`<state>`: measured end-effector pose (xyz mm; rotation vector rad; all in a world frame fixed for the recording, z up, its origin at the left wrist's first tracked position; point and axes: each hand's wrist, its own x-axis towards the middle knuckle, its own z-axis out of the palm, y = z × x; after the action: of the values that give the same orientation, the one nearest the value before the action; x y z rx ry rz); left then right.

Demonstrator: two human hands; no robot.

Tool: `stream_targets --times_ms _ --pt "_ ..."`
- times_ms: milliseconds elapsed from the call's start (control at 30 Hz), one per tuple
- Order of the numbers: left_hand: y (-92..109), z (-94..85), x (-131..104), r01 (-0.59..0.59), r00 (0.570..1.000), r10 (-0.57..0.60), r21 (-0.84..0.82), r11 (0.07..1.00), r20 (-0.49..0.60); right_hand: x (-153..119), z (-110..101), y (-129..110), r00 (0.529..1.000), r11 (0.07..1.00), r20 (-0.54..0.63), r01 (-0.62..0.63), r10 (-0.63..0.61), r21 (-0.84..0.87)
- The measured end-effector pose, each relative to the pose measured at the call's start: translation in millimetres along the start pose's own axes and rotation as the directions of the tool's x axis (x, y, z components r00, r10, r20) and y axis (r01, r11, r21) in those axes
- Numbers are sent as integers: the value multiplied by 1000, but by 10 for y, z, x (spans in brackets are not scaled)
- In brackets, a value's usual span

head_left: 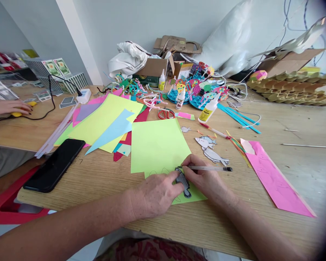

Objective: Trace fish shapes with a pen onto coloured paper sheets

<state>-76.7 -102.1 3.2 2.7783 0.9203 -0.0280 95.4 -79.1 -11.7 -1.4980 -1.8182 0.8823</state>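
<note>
My left hand [159,192] lies on a light green paper sheet [197,195], thumb and index finger apart, pressing a grey paper cutout with dark outlines [182,179] against it. My right hand [205,179] grips a clear-barrelled pen [212,168], its tip at the cutout's upper edge. Pencil-like curved outlines show on the sheet beside my left hand. A second light green sheet [157,143] lies just beyond. Two larger paper fish, one [215,156] below the other [205,142], and a small paper fish [185,129] rest to the right.
A black phone [55,165] and coloured paper [108,116] lie left. Red-handled scissors [166,114], glue bottles [208,110] and craft pieces [198,92] stand farther back. Pink paper [277,177] is at right. Another person's hand [12,107] is at far left.
</note>
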Motion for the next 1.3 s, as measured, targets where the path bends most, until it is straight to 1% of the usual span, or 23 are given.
stream_targets --times_ms 367,667,833,1033,1300 --pt "4 -7 5 3 1000 -3 -20 1000 17 8 -20 -25 999 999 37 11 -9 -33" --pt "18 -34 -1 3 1000 -3 7 1000 24 -18 -55 -36 999 999 51 7 -4 -53" --pt "12 -14 -5 -7 1000 7 28 1000 -2 -45 -85 -21 998 998 60 16 -12 -65" --pt "23 -22 -9 2 1000 -2 42 999 14 -112 -118 -10 998 999 56 18 -15 -42" --pt "16 -20 -6 -1 1000 1 18 1000 19 -155 -142 -38 996 998 83 21 -17 -52"
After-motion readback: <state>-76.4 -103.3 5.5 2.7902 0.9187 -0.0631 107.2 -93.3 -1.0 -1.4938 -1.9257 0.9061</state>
